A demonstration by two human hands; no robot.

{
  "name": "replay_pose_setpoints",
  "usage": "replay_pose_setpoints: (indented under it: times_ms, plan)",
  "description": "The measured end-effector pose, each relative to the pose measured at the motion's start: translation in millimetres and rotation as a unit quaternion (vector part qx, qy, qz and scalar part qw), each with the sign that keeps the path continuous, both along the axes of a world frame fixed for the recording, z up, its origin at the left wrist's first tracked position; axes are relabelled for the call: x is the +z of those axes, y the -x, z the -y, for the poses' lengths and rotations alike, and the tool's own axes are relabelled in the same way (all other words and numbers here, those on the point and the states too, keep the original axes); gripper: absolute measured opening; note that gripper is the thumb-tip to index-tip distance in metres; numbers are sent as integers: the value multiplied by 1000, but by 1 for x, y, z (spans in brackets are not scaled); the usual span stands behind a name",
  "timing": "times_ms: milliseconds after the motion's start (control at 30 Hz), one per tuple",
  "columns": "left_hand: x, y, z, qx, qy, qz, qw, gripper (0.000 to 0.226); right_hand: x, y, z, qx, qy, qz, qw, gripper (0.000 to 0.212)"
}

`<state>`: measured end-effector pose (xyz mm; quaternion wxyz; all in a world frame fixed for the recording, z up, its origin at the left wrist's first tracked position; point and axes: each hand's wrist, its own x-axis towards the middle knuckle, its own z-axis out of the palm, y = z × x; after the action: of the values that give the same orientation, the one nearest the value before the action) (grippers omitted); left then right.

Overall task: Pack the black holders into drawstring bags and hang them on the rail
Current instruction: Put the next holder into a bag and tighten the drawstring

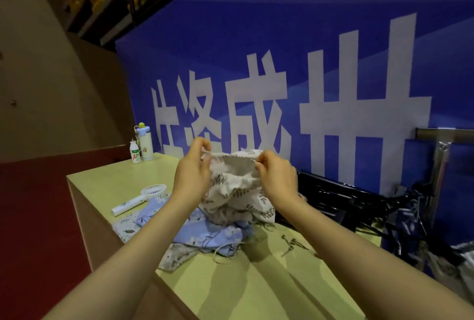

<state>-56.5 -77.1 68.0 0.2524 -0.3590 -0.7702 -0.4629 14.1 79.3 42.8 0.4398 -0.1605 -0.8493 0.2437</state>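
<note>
I hold a white drawstring bag with a brown leaf print up above the table. My left hand pinches the left side of its rim and my right hand pinches the right side, so the mouth is stretched apart. Under it lies a heap of blue and white floral bags. A pile of black holders lies to the right against the blue wall. The metal rail stands at the far right, with black holders and a bag hanging below it.
A pale green table carries a white hand-held fan, a small drink bottle and a white flask at its far left corner. Small metal clips lie near the bags. A blue banner wall rises behind.
</note>
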Motion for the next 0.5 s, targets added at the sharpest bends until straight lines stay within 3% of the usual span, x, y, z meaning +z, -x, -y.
replay_pose_setpoints:
  times_ms: [100, 167, 267, 500]
  plan:
    - [-7, 5, 3, -24, 136, -72, 988, 33, -2, -1, -8, 8, -57, 61, 996, 16]
    - [-8, 7, -1, -50, 164, -71, 983, 43, -4, 0, -11, 18, -78, 82, 993, 15]
    - [-6, 10, -8, -75, 157, 3, 985, 55, -6, 1, -12, 26, -97, 107, 989, 13]
    - [-4, 1, -34, -131, 64, 117, 982, 54, -10, 20, 3, 13, -128, 171, 977, 21]
